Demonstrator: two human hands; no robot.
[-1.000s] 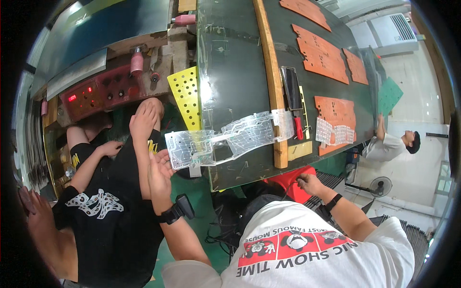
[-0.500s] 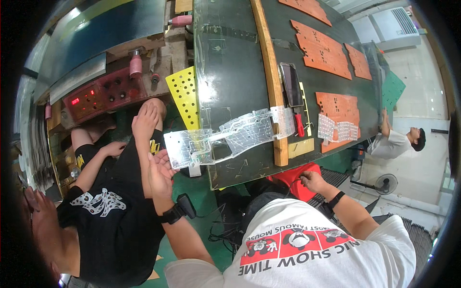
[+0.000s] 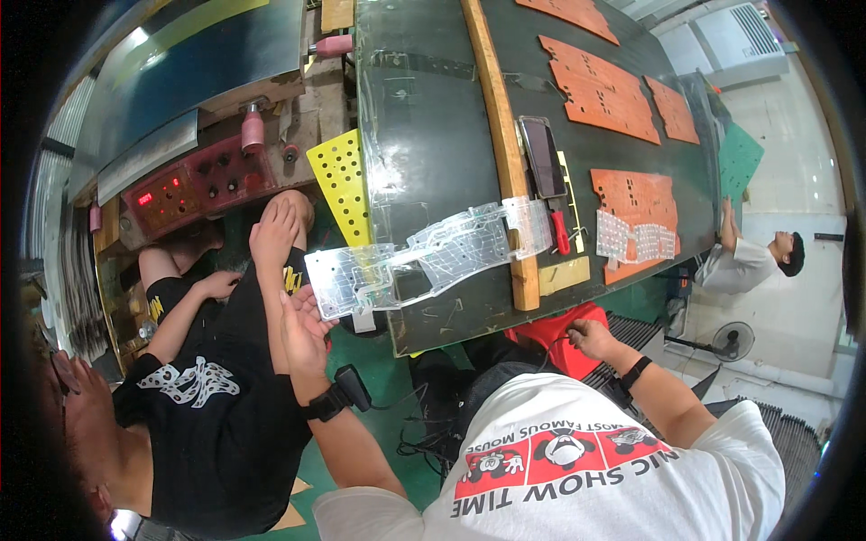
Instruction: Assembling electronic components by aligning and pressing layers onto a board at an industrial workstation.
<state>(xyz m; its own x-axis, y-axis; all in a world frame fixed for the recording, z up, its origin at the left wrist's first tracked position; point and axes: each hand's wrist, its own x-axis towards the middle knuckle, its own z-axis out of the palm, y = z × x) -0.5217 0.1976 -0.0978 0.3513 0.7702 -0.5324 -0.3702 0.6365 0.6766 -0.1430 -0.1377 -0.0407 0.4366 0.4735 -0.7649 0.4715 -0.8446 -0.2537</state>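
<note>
Clear perforated plastic sheet (image 3: 424,257) overhangs the near edge of the dark green worktable (image 3: 433,135), its end resting on the left hand (image 3: 305,326), palm up, fingers spread; right hand (image 3: 591,338) curls loosely at a red stool (image 3: 550,329), grip unclear; beyond, orange perforated panels (image 3: 600,90)

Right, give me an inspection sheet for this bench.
Surface: dark bench with a wooden strip running along it.
Job's things: clear punched sheet overhanging the near edge; left hand open under its end.
Clutter: orange panels, phone, red tool, yellow perforated plate.
Grippers: right hand low by a red stool, off the sheet.
Cables: black leads on the floor.
Surroundings: red control box; seated co-worker; another person by a fan.
</note>
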